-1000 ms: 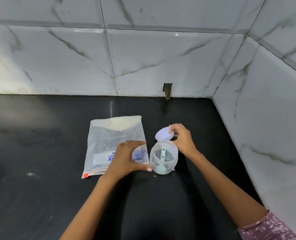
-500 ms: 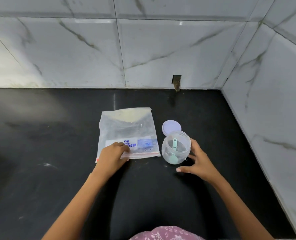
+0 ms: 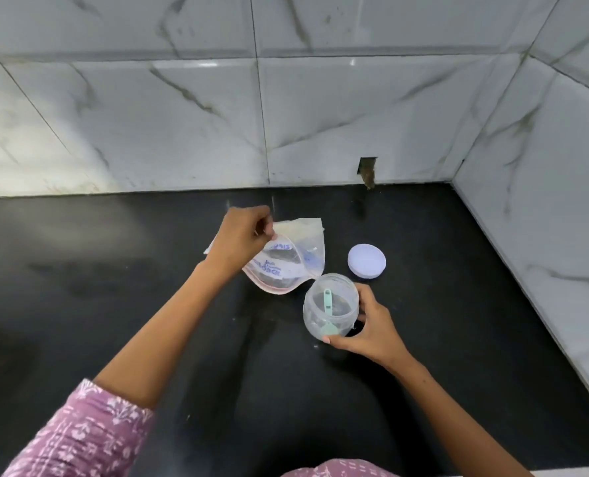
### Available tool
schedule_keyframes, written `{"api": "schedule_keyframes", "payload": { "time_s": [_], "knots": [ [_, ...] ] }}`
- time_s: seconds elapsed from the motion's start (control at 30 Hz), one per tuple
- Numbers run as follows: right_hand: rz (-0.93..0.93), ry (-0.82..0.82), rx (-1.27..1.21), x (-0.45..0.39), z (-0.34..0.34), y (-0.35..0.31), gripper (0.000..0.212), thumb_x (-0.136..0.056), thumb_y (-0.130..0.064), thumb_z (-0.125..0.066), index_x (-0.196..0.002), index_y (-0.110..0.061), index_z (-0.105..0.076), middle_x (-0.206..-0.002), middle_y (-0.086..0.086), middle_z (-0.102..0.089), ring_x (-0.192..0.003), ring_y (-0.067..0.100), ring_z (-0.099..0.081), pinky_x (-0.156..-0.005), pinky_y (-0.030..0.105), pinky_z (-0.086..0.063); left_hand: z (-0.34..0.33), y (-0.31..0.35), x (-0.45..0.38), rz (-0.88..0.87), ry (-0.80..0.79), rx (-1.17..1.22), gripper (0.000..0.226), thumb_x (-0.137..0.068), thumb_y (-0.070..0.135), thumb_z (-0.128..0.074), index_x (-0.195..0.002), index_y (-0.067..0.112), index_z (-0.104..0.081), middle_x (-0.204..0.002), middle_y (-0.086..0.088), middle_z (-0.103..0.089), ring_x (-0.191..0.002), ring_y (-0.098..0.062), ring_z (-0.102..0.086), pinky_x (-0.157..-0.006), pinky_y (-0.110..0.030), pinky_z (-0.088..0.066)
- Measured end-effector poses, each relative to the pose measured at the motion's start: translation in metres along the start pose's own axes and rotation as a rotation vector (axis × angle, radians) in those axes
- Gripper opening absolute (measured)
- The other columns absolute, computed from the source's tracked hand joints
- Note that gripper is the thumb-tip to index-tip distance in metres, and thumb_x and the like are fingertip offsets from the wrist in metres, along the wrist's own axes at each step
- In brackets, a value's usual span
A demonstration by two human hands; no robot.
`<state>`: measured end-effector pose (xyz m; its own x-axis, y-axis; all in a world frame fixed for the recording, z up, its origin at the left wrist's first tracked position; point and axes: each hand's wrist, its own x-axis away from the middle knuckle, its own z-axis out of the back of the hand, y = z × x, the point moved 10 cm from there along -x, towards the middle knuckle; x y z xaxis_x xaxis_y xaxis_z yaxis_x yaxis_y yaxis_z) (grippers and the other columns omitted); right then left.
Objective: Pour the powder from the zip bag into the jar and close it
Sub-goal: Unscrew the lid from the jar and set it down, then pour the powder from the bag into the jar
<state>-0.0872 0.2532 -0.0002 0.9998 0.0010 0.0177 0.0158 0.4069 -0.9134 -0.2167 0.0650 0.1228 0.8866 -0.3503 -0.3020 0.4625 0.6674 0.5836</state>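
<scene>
My left hand [image 3: 243, 237] pinches the clear zip bag [image 3: 288, 261] by its far end and holds it lifted off the black counter, its mouth hanging open and tilted down toward the jar. Pale powder shows near the bag's upper edge. My right hand [image 3: 369, 327] grips the clear plastic jar [image 3: 331, 309] from the right side; the jar is open and tilted toward the bag's mouth. A small mint-green scoop [image 3: 328, 313] lies inside the jar. The jar's pale lilac lid [image 3: 367, 260] rests flat on the counter behind the jar.
The black counter [image 3: 114, 304] meets marble-tiled walls at the back and on the right [image 3: 544, 218]. A small dark notch [image 3: 367, 172] sits in the back wall at counter level.
My left hand has picked the bag up from lying flat and tipped its open mouth toward the jar. My right hand has closed around the jar and tilted it; the lid stays on the counter.
</scene>
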Motion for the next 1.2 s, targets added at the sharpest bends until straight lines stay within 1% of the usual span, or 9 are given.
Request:
{"api": "schedule_keyframes", "payload": {
  "time_s": [0.1, 0.33, 0.43, 0.6, 0.83, 0.9, 1.0, 1.1, 1.2],
  "knots": [
    [0.009, -0.042, 0.018, -0.006, -0.027, -0.01, 0.081, -0.052, -0.026, -0.09, -0.119, -0.031, -0.045, -0.115, -0.019, -0.06, -0.107, 0.001, -0.058, -0.085, 0.015, -0.049, 0.016, 0.012, -0.028, -0.028, 0.017, -0.016, 0.015, -0.066, -0.006, -0.061, -0.062, 0.008, -0.057, -0.06, -0.004, -0.062, -0.058, -0.019, -0.057, -0.06, -0.026, -0.044],
    [-0.003, -0.058, 0.044, -0.031, -0.054, -0.024, 0.098, -0.049, -0.046, -0.088, -0.132, -0.03, -0.039, -0.128, -0.019, -0.053, -0.117, -0.002, -0.051, -0.099, 0.028, -0.048, 0.031, 0.045, -0.076, -0.101, -0.001, 0.023, 0.015, -0.066, -0.005, -0.065, -0.062, 0.008, -0.06, -0.059, -0.003, -0.063, -0.054, -0.013, -0.054, -0.057, -0.017, -0.041],
    [-0.013, 0.05, 0.068, -0.033, -0.033, -0.034, 0.101, -0.048, -0.064, -0.081, -0.135, -0.031, -0.039, -0.133, -0.018, -0.05, -0.119, 0.0, -0.049, -0.1, 0.028, -0.044, 0.027, 0.057, -0.088, -0.092, -0.038, 0.074, 0.019, -0.063, -0.005, -0.069, -0.061, 0.01, -0.059, -0.054, 0.008, -0.058, -0.052, -0.004, -0.055, -0.057, -0.012, -0.039],
    [0.073, 0.298, 0.039, -0.038, 0.016, -0.085, 0.077, -0.068, -0.061, -0.064, -0.134, -0.035, -0.034, -0.121, -0.015, -0.055, -0.103, 0.0, -0.058, -0.085, 0.025, -0.05, 0.023, 0.085, -0.114, -0.081, -0.03, 0.039, 0.022, -0.061, -0.008, -0.07, -0.06, 0.01, -0.058, -0.054, 0.009, -0.054, -0.05, -0.001, -0.051, -0.057, -0.012, -0.039],
    [0.134, 0.534, 0.46, -0.057, 0.072, -0.174, 0.084, -0.07, -0.08, -0.039, -0.142, -0.04, -0.024, -0.12, -0.002, -0.064, -0.098, 0.018, -0.065, -0.082, 0.038, -0.055, 0.026, 0.119, -0.143, 0.02, 0.115, 0.111, 0.01, -0.073, -0.005, -0.059, -0.07, -0.004, -0.068, -0.073, -0.017, -0.07, -0.065, -0.024, -0.065, -0.068, -0.028, -0.054],
    [0.114, 0.558, 0.566, -0.056, 0.084, -0.187, 0.079, -0.075, -0.074, -0.047, -0.142, -0.036, -0.029, -0.122, 0.0, -0.062, -0.104, 0.02, -0.062, -0.083, 0.035, -0.052, 0.022, 0.125, -0.146, 0.068, 0.101, 0.19, 0.009, -0.072, -0.006, -0.061, -0.07, -0.007, -0.069, -0.071, -0.02, -0.07, -0.063, -0.029, -0.069, -0.069, -0.037, -0.06],
    [0.12, 0.631, 0.61, -0.046, 0.108, -0.194, 0.052, -0.087, -0.04, -0.059, -0.135, -0.027, -0.042, -0.116, 0.002, -0.063, -0.099, 0.022, -0.063, -0.081, 0.033, -0.05, 0.02, 0.132, -0.147, 0.111, 0.075, 0.281, 0.009, -0.07, -0.007, -0.064, -0.074, -0.014, -0.069, -0.07, -0.024, -0.069, -0.058, -0.027, -0.069, -0.069, -0.041, -0.06],
    [0.171, 0.748, 0.602, -0.031, 0.135, -0.192, 0.035, -0.091, -0.016, -0.054, -0.125, -0.022, -0.056, -0.099, 0.004, -0.068, -0.084, 0.021, -0.064, -0.074, 0.034, -0.052, 0.018, 0.132, -0.144, 0.154, 0.019, 0.376, 0.01, -0.07, -0.006, -0.068, -0.076, -0.014, -0.07, -0.075, -0.026, -0.07, -0.054, -0.021, -0.067, -0.073, -0.037, -0.06],
    [0.262, 0.821, 0.491, -0.029, 0.16, -0.189, 0.029, -0.09, -0.01, -0.055, -0.114, -0.022, -0.065, -0.097, -0.001, -0.071, -0.082, 0.015, -0.065, -0.075, 0.031, -0.054, 0.012, 0.137, -0.137, 0.131, -0.066, 0.425, 0.009, -0.073, -0.006, -0.068, -0.08, -0.012, -0.071, -0.08, -0.026, -0.07, -0.054, -0.016, -0.065, -0.066, -0.024, -0.059]
  ]
}}
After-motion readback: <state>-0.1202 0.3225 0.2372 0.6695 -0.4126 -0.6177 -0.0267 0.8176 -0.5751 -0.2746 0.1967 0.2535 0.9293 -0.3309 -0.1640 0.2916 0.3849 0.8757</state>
